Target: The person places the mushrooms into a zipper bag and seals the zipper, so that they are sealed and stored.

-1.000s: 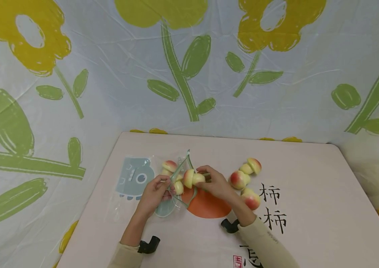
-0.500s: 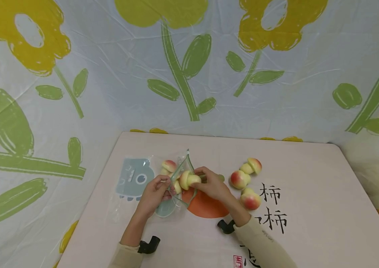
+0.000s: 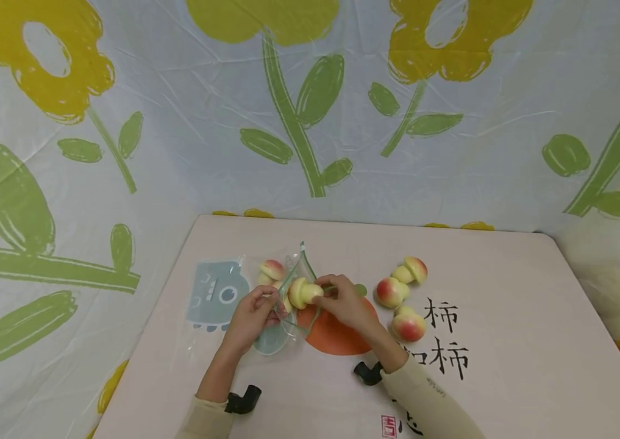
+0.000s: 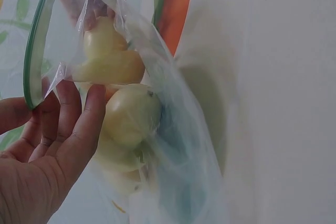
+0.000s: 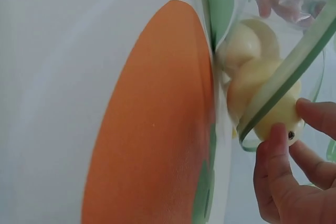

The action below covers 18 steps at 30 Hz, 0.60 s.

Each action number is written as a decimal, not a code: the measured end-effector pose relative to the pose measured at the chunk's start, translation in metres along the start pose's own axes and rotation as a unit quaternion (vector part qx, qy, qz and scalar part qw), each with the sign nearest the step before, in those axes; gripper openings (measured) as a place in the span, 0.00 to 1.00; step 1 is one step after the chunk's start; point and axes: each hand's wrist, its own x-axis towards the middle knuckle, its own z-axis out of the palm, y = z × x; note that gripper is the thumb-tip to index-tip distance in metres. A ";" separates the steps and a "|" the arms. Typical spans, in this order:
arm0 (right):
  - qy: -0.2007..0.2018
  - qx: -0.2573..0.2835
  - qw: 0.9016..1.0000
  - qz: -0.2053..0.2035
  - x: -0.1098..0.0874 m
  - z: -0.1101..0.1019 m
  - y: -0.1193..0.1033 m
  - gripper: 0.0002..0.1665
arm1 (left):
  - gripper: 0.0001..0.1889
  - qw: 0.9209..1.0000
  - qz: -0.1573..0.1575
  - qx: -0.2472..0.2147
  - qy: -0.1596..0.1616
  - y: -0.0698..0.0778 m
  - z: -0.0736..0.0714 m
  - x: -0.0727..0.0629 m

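A clear zip bag (image 3: 219, 292) with a blue monster print and green zip edges lies on the table, its mouth spread apart. My left hand (image 3: 249, 320) pinches the near rim of that mouth between thumb and fingers. Between the fingertips of my right hand (image 3: 347, 303) is a pale yellow toy mushroom (image 3: 305, 293), inside the mouth of the bag. In the right wrist view the green zip edge (image 5: 299, 72) crosses in front of this mushroom. Deeper in the bag are other mushrooms (image 4: 131, 114), one with a red-tinged cap (image 3: 273, 269), seen through the plastic.
Right of the bag, three more toy mushrooms (image 3: 409, 324) with red and yellow caps lie on the pale table mat (image 3: 529, 317). The mat bears an orange persimmon print (image 3: 342, 334) and black characters. A flower-patterned cloth (image 3: 452, 177) hangs behind the table.
My right hand has moved left with the mushroom, from the bag's mouth to further inside it. The left hand keeps its hold on the rim. The three loose mushrooms stay put.
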 end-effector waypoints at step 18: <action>-0.017 0.034 0.999 0.004 0.007 0.014 0.005 0.17 | 0.11 1.000 -0.003 0.013 0.006 0.002 0.000 -0.001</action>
